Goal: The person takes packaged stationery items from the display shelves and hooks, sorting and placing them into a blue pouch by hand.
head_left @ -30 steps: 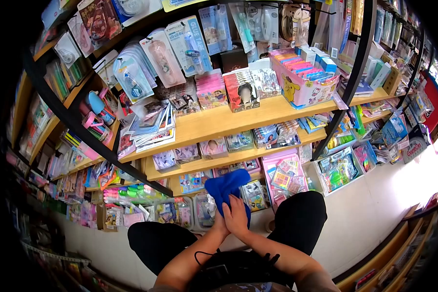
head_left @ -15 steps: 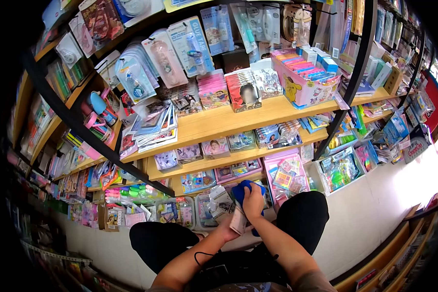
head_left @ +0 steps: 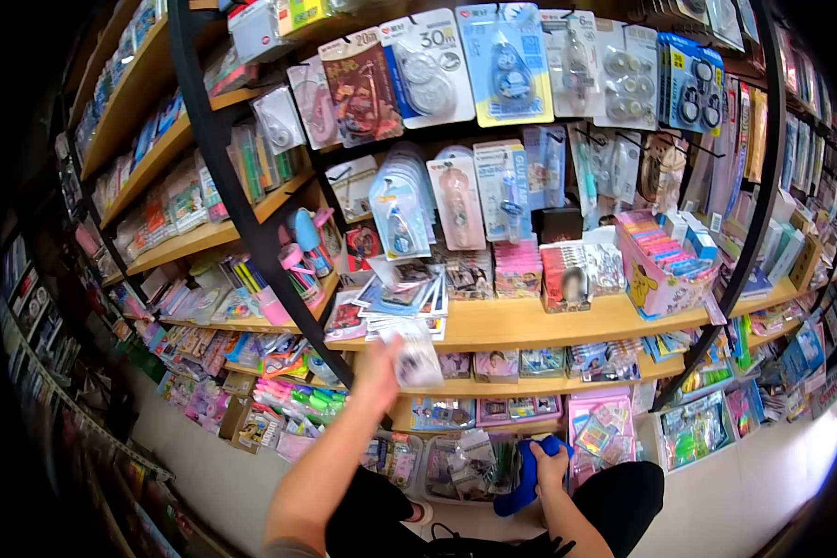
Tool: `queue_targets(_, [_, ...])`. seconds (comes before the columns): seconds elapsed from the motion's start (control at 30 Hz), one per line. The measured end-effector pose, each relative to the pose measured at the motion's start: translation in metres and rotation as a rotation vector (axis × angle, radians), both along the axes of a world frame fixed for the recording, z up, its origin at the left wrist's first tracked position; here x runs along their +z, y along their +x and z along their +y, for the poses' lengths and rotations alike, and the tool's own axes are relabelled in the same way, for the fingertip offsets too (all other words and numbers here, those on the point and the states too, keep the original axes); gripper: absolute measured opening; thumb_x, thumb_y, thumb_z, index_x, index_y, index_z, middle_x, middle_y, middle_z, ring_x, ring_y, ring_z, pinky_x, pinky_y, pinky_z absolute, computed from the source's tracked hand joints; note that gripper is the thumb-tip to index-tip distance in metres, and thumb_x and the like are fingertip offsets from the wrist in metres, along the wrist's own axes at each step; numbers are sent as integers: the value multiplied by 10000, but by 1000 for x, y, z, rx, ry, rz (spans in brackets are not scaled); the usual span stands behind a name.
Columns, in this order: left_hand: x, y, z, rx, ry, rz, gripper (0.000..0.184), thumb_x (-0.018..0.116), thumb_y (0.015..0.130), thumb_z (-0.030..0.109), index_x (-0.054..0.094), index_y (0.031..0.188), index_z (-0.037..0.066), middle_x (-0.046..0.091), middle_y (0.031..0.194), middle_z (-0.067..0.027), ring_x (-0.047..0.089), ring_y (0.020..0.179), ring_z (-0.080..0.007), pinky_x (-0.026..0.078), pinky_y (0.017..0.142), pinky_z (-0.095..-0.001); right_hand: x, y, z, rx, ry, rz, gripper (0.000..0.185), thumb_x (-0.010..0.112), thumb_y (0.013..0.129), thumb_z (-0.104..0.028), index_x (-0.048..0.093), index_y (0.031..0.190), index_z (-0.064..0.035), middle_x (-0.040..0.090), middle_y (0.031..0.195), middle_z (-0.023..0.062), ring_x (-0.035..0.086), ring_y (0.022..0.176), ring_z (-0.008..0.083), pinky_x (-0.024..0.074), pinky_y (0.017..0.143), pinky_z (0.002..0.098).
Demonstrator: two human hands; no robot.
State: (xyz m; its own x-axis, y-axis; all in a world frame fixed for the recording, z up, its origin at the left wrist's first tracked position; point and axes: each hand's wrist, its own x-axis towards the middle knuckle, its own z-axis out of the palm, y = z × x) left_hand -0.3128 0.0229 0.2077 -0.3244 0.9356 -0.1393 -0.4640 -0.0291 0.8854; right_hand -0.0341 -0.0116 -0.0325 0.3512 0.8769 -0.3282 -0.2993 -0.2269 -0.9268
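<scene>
left hand (head_left: 376,377) gripping 1 blurry picture packet (head_left: 420,361) by the wooden shelf (head_left: 511,322), right hand (head_left: 552,463) closed around 1 blue cloth (head_left: 527,480), near a clear bin (head_left: 456,499)

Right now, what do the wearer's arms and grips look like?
Left grip and right grip: bare human hands, no gloves. No wristbands visible. Forearms bare; a greyish sleeve edge shows by the left elbow. Left grip blurred; markings unclear.

Cloth (head_left: 528,472) is looking matt; shelf (head_left: 502,325) is showing smooth wood; tape packs (head_left: 511,79) are shining, glossy clear plastic; post (head_left: 251,221) is looking like matt metal.
</scene>
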Motion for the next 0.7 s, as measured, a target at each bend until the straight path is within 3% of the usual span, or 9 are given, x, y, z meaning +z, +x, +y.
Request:
queue_targets(0.07, [54,-33,27,160,359,224,243,487,879,95,477,1113,32,580,1019,-76,572,905,-173,454,820,-310,8,-3,-3,48,-69,23,375,731,658,-56,497,947,-1,565,777,63,541,653,148,460,592,271])
queue_targets(0.23, [154,-77,76,418,421,611,180,539,848,113,552,970,-19,602,872,-56,554,745,-113,436,665,-254,9,-6,-3,68,-16,26,351,715,669,-37,506,947,10,574,793,77,548,657,153,467,593,278])
queue_targets(0.5, [179,-92,112,535,402,607,191,563,831,122,587,944,-30,614,857,-74,558,722,-114,431,633,-257,25,1,-7,58,-21,29,331,707,680,-40,504,936,13,569,783,72,548,645,152,469,582,272])
queue_targets(0.7, [182,-95,111,475,428,552,202,552,846,128,567,982,-20,608,880,-56,563,739,-117,435,651,-254,-4,3,-1,102,3,-10,335,681,712,-33,487,982,10,581,816,93,577,635,178,494,564,275])
